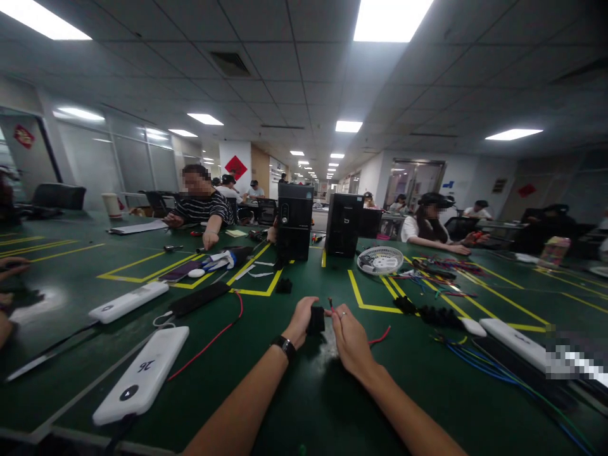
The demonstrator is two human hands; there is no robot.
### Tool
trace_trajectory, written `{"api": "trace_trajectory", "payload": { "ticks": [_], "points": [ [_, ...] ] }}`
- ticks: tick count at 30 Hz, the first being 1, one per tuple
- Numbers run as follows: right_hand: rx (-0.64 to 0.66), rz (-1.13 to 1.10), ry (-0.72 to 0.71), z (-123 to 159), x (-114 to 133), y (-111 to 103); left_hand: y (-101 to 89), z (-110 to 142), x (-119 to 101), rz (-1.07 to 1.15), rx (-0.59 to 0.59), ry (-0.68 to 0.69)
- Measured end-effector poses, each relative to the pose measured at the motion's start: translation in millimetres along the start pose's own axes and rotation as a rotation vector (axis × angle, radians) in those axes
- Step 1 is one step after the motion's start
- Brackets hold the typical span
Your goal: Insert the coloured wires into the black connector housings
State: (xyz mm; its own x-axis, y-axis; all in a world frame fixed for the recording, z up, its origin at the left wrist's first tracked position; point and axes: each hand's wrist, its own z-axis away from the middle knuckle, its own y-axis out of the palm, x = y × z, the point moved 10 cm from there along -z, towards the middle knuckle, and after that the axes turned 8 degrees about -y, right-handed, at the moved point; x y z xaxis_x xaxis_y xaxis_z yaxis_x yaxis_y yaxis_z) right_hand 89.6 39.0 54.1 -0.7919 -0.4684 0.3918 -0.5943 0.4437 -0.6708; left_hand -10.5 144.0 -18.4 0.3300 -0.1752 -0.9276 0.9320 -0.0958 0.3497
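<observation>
Over the near middle of the table, my left hand (299, 322), with a dark band at its wrist, is closed around a small black block (316, 320). Just to its right, my right hand (351, 337) pinches a red wire (380, 336). One end of that wire points up above the fingertips, close to the block; the other sticks out to the right behind the hand. Whether the wire touches the block I cannot tell. A ring shows on a right finger.
Two black computer towers (294, 221) stand ahead, beside a white basket (380, 261). Loose wires (451, 272) and black blocks (437, 315) lie right. White power banks (142, 373), a black pouch (199, 300) and a long red wire (209, 345) lie left. People sit across the table.
</observation>
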Motion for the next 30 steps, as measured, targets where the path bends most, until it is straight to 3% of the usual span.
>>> {"api": "trace_trajectory", "payload": {
  "ticks": [7, 11, 14, 17, 20, 24, 27, 30],
  "points": [
    [0.138, -0.010, -0.248, 0, 17, 22, -11.8, -5, -9, -0.165, -0.071, 0.142],
    [0.170, -0.074, -0.265, -5, 1, 40, -17.3, -8, -10, -0.232, -0.092, 0.187],
    [0.222, -0.089, -0.273, -12, -17, 52, -26.2, -9, -20, -0.258, -0.184, 0.268],
    [0.288, -0.034, -0.206, -25, -47, 63, -46.3, -7, -43, -0.260, -0.344, 0.394],
    [0.310, 0.049, -0.112, -44, -77, 74, -78.0, -3, -67, -0.233, -0.535, 0.510],
    [0.270, 0.129, -0.049, -74, -94, 95, -122.7, -2, -76, -0.166, -0.721, 0.522],
    [0.246, 0.166, -0.052, -93, -91, 112, -138.9, -6, -71, -0.158, -0.764, 0.490],
    [0.253, 0.191, -0.081, -107, -88, 126, -136.5, -11, -66, -0.183, -0.745, 0.478]
  ]
}}
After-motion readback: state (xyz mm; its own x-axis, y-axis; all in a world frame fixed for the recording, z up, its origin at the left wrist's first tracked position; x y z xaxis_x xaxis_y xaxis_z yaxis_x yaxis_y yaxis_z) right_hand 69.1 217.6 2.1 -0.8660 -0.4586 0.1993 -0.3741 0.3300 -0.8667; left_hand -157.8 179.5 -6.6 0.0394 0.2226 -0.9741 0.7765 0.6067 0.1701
